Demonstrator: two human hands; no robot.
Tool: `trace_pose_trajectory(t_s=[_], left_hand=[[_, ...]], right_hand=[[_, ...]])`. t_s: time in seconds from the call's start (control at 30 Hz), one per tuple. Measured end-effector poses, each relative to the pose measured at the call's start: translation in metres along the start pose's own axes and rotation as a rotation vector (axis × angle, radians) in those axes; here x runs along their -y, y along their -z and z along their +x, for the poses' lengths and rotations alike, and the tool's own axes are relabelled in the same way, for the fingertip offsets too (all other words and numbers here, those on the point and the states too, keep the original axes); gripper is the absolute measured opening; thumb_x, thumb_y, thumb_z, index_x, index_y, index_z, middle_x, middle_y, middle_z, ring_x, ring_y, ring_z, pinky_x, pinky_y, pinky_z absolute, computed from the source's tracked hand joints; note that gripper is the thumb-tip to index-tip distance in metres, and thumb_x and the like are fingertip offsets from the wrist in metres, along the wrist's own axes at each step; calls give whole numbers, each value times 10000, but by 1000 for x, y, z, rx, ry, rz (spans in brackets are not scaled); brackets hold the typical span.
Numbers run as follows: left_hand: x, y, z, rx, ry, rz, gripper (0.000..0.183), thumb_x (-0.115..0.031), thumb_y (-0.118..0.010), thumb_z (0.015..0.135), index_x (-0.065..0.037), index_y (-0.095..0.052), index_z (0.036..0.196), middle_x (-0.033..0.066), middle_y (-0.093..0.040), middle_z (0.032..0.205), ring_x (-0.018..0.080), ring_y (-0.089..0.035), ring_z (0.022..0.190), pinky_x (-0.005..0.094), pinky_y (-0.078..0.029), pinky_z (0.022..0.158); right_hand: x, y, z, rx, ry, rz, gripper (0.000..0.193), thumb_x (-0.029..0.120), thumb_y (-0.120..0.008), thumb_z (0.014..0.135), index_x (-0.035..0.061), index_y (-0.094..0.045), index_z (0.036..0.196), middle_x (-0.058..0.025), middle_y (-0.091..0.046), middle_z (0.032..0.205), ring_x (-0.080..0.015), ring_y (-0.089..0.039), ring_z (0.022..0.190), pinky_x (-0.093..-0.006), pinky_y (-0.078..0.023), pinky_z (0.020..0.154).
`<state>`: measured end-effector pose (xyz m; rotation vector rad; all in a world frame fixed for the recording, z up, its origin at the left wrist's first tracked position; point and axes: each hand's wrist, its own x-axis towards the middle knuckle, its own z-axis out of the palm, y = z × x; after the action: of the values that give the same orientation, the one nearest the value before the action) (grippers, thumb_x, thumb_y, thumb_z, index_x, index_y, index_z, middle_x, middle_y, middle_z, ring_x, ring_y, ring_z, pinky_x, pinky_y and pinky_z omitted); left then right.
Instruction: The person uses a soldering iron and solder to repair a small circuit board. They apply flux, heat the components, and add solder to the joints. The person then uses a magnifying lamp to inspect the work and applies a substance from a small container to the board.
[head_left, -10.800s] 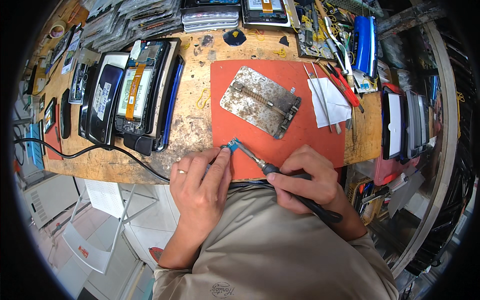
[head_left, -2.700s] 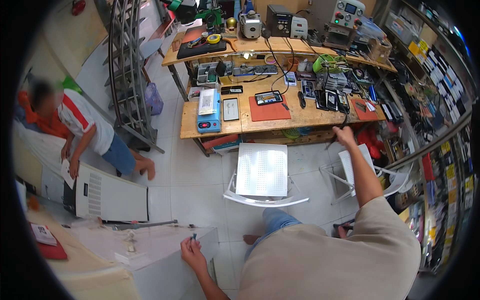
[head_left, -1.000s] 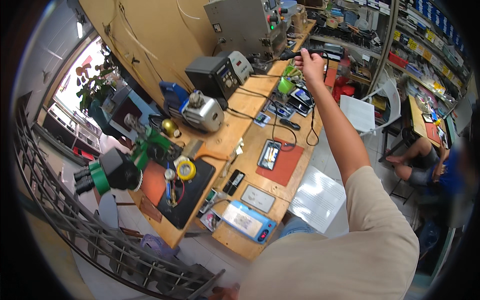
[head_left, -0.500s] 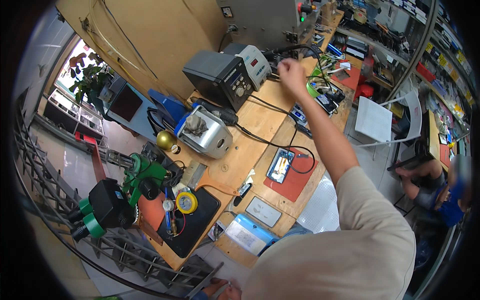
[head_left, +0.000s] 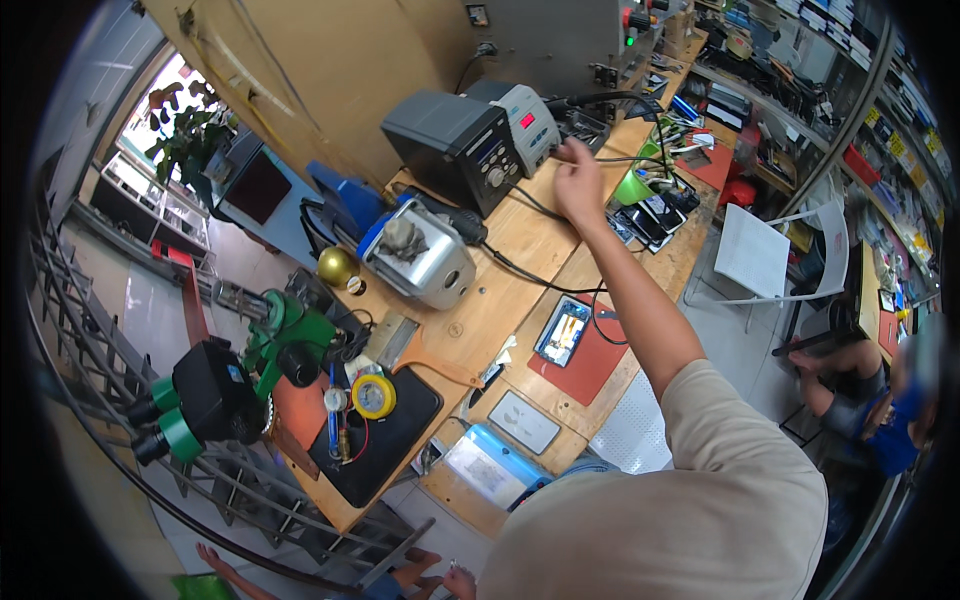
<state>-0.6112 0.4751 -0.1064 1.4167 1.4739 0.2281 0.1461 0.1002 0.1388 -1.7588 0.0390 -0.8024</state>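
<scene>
My right hand is at the front of a light grey station with a red display, near its lower right corner. The fingers are curled together, and their tips are partly hidden, so I cannot tell whether they grip a control there. Beside that station stands a larger black station with a round knob. Below my forearm, an opened phone lies on a reddish mat, with a black cable looping over the mat. My left hand is out of view.
At the left are a green and black microscope, a silver box-shaped holder, a wooden-handled brush and a yellow round tin. A green container with tools stands right of my hand. A white chair and another person are farther right.
My right hand has come down and nearer the station's lower corner. The red display looks brighter. The view has shifted slightly, and the cable loop over the mat has become smaller.
</scene>
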Motion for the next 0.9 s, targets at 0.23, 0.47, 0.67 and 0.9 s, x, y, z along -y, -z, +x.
trace_pose_trajectory(t_s=[0.23,0.47,0.67,0.9], left_hand=[[-39,-4,-18,20,-277,62,293,-191,-586,1143,-41,-630,895,-15,-603,740,67,-518,628,265,-413,540],[-167,-23,-90,226,-398,-116,218,-159,-693,1103,30,-770,1178,56,-771,945,108,-695,826,288,-573,774],[-222,41,-118,369,-877,39,136,-68,-754,1036,6,-768,1149,112,-778,1007,187,-748,861,329,-601,795],[-196,160,-69,141,-1235,147,173,-9,-763,972,-40,-787,1141,149,-754,1017,315,-757,879,414,-604,788]], right_hand=[[53,78,-116,-94,142,220,324,-43,-597,1068,-7,-672,1381,-99,-689,1281,-168,-672,1148,-312,-536,1004],[168,128,-387,893,-4,372,290,-84,-622,968,-12,-696,1239,-131,-732,1032,-208,-695,883,-336,-562,822],[250,117,-494,1364,-196,479,289,116,-791,1029,-13,-742,1283,-100,-767,918,-182,-719,792,-327,-575,730],[328,76,-595,1483,-144,495,139,126,-777,1058,-1,-812,1105,-91,-771,935,-155,-723,850,-309,-556,749]])
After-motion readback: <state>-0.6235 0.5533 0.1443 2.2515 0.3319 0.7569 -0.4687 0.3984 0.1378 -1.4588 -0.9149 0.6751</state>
